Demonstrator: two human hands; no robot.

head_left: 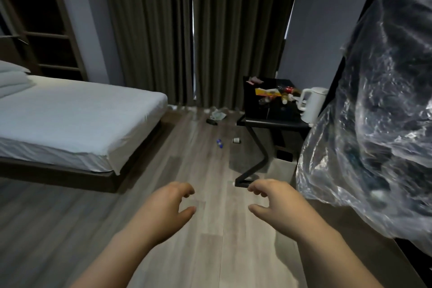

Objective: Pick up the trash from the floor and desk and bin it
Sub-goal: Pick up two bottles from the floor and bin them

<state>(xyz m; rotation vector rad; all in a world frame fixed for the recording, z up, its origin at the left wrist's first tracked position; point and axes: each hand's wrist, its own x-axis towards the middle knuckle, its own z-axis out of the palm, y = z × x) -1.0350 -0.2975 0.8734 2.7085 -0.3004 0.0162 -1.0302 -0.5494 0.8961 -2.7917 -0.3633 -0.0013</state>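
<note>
1. The bed [70, 119] lies well left of the surface [275, 121]. No litter shows on it.
2. The left hand [168, 203] hangs over the floor [198, 252], nearer the viewer than the surface's foot. Its grip is loosely curled, fingers apart, and holds nothing.
3. The floor trash lies left of the surface. A crumpled wrapper [217, 114] and a dark piece [211, 121] sit by its far corner, with a blue piece [219, 143] and a small pale cup [236, 140] beside its leg.
4. The right hand [273, 199] is just in front of the surface's foot — its grip likewise spread and empty.
5. On the surface is a heap of litter [273, 93], and a white kettle [309, 105] stands at its right edge.
6. A clear plastic bag [374, 124] bulges right of the surface. It is probably where the trash goes, though no bin is visible.
7. Risks, as I judge them:
   - Sweeping the heap could knock the kettle off, since it stands so close.
   - The small floor pieces are easily missed in the dim light.
   - The angled leg could catch a reaching arm.
8. Counts: two hands, four floor pieces, one kettle, one bag, one bed. The heap holds several pieces — too jumbled to count.
</note>
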